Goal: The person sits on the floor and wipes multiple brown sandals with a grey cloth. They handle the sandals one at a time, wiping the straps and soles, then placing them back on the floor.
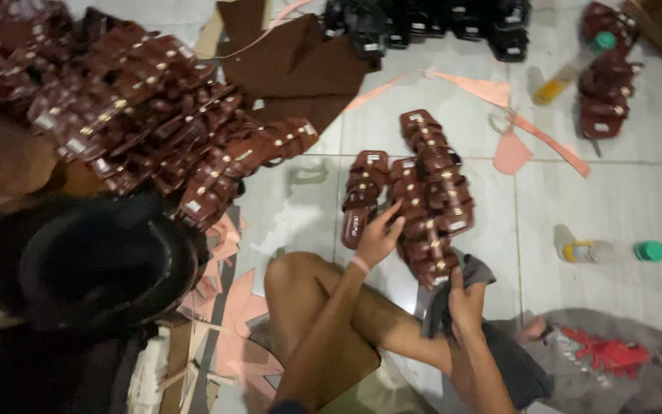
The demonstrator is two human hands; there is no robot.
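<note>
Brown sandals [423, 192] touched by left hand [379, 238]; right hand [465, 300] grips cloth [453, 295].

Dim indoor light, warm reddish cast, soft glare on pale floor tiles [622, 199] centre-right, left foreground dark w/ crushed shadows, overall motion blur, fine detail smeared, edges softest, low contrast.

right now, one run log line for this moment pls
left hand: on brown sandals | right hand: holds dark cloth | surface: tiled floor
</note>
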